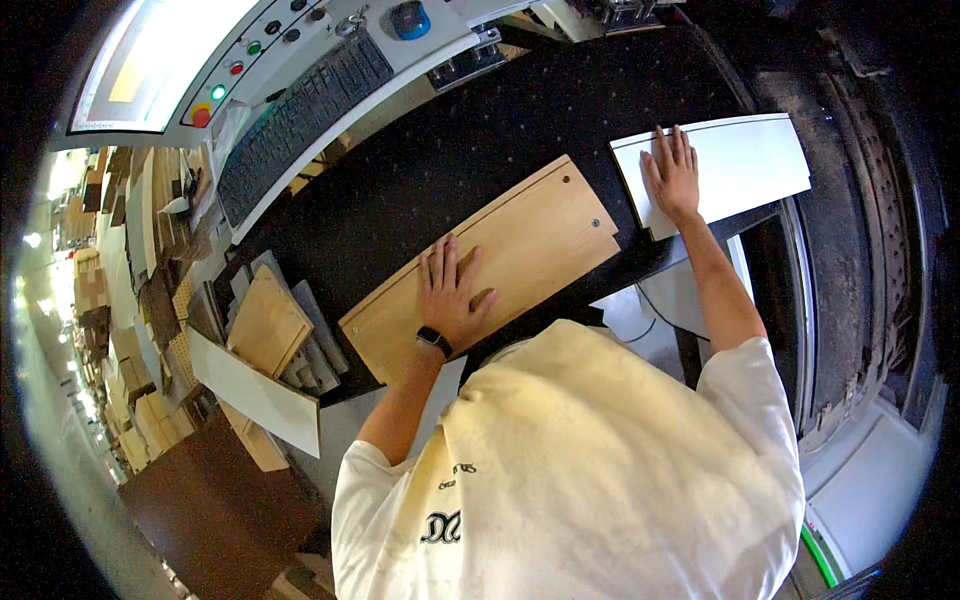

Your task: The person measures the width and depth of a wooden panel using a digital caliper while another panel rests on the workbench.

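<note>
A long light-wood panel (535,240) lies flat and slanted on the black table (480,130). Small round holes or fittings show near its ends, and a groove runs along its far edge. My left hand (453,293), with a dark watch on the wrist, rests on the panel, fingers spread. To the right a white panel (745,170) lies on the table, a dark line along its far edge and a notch at its right end. My right hand (674,178) lies on its left part, palm down with fingers stretched out.
A control desk with a keyboard (300,125), a blue-and-black mouse (410,20), coloured buttons and a bright screen (150,60) stands at upper left. Stacked board offcuts (270,320) lean at the table's left end. Dark machinery (840,220) runs along the right.
</note>
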